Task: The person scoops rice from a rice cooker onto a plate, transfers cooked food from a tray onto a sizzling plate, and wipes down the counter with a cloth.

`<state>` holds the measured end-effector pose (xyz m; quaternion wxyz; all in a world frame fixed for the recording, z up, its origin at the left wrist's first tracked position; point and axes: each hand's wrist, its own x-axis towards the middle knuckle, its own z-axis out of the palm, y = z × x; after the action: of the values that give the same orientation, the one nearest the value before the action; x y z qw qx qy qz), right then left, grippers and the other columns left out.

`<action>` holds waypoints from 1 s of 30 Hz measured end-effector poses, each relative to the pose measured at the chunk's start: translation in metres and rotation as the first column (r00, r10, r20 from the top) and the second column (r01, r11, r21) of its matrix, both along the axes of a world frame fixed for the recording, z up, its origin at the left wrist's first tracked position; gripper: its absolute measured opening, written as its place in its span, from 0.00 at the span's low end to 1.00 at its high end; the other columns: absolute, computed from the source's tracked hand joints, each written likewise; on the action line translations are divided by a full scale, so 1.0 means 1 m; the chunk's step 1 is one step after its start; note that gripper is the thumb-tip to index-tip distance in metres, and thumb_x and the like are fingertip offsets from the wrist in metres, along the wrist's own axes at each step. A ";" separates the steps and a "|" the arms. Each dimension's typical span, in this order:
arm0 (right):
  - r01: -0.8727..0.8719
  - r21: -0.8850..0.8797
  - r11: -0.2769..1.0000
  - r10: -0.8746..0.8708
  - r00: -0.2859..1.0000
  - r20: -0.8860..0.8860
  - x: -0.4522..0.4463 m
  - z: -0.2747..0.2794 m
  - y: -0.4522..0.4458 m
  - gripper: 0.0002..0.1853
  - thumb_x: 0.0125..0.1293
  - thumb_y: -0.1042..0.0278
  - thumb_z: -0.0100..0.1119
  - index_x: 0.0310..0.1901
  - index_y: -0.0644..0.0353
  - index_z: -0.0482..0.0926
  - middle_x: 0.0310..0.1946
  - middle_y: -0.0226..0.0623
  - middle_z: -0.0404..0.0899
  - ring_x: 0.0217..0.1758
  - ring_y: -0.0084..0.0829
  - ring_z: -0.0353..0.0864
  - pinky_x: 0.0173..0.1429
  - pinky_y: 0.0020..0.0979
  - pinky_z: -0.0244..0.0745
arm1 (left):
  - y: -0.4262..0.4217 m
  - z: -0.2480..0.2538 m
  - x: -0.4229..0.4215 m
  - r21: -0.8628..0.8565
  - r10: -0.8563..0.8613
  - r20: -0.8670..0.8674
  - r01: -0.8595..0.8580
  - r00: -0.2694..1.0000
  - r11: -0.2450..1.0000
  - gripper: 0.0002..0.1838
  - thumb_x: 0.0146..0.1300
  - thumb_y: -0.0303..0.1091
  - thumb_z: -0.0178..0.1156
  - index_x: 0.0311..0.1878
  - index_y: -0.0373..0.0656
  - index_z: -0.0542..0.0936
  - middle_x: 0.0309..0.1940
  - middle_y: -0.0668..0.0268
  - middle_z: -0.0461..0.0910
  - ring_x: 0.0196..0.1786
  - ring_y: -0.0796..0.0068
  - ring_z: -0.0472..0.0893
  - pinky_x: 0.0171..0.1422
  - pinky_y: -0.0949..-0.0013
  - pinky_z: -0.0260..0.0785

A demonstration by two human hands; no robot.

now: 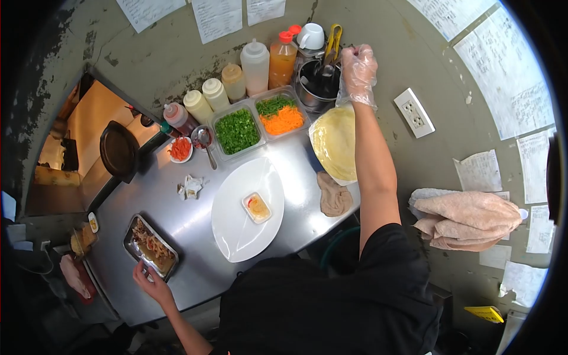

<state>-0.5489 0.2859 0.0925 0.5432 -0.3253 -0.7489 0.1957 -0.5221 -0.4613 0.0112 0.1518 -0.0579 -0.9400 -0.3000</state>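
My left hand (154, 287) is bare, its fingers apart and slightly curled, beside the near edge of a metal tray (132, 250) of shredded meat. My right hand (359, 68) wears a clear plastic glove and is closed at the right rim of a metal pot (313, 102) that holds dark utensils and yellow-handled tongs (334, 36). What its fingers grip is too hard to make out. Below the right hand, my forearm partly hides a stack of yellow round sheets (332, 142). A white leaf-shaped plate (245, 234) carries a small square dish of sauce (257, 207).
Tubs of chopped greens (236, 131) and shredded orange topping (283, 120) stand before squeeze bottles (255, 65). A spoon (207, 145), a red-filled bowl (180, 149), crumpled paper (190, 187) and a beige cloth (334, 195) lie on the steel counter (195, 228). A towel (467, 219) hangs right.
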 end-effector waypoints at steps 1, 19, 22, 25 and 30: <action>-0.016 0.030 0.999 0.018 0.998 -0.052 -0.001 0.001 0.003 0.10 0.59 0.68 0.62 0.30 0.66 0.75 0.24 0.56 0.80 0.29 0.58 0.82 0.36 0.48 0.76 | 0.007 0.004 -0.002 0.000 -0.023 -0.011 0.023 1.000 1.000 0.15 0.71 0.26 0.57 0.60 0.37 0.77 0.58 0.56 0.72 0.58 0.62 0.75 0.58 0.63 0.72; -0.023 0.086 0.996 0.002 0.972 0.237 0.003 0.071 0.029 0.13 0.60 0.63 0.57 0.35 0.68 0.76 0.22 0.48 0.82 0.27 0.41 0.88 0.35 0.39 0.81 | 0.245 0.059 -0.048 0.266 -0.664 0.104 0.622 0.741 0.736 0.12 0.68 0.20 0.56 0.53 0.36 0.80 0.50 0.54 0.78 0.54 0.56 0.78 0.61 0.61 0.70; -0.015 0.073 0.997 -0.004 0.968 0.252 0.010 0.081 0.022 0.12 0.60 0.65 0.57 0.34 0.69 0.75 0.21 0.48 0.81 0.27 0.37 0.89 0.32 0.36 0.81 | 0.309 0.082 -0.051 0.349 -0.836 0.189 0.761 0.515 0.547 0.11 0.69 0.23 0.58 0.53 0.35 0.79 0.49 0.52 0.79 0.53 0.54 0.79 0.59 0.59 0.71; 0.014 -0.007 1.000 -0.012 0.965 0.261 0.013 0.092 0.023 0.11 0.60 0.66 0.57 0.33 0.69 0.74 0.21 0.47 0.82 0.25 0.35 0.88 0.30 0.35 0.81 | 0.383 0.088 -0.055 0.274 -0.910 0.140 0.868 0.390 0.414 0.13 0.69 0.28 0.60 0.55 0.36 0.79 0.50 0.52 0.79 0.55 0.52 0.78 0.60 0.58 0.71; -0.084 -0.078 0.993 0.103 0.950 0.296 0.020 0.101 -0.003 0.10 0.60 0.67 0.58 0.33 0.68 0.74 0.23 0.46 0.82 0.26 0.35 0.88 0.31 0.34 0.81 | 0.530 0.089 -0.082 0.288 -0.898 -0.132 0.883 0.420 0.371 0.35 0.63 0.40 0.69 0.69 0.32 0.68 0.65 0.47 0.71 0.67 0.48 0.72 0.69 0.57 0.66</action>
<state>-0.5289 0.2829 0.1931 0.4028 -0.3326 -0.8304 0.1936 -0.6044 0.0683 0.1001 -0.0489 -0.5225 -0.7027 -0.4804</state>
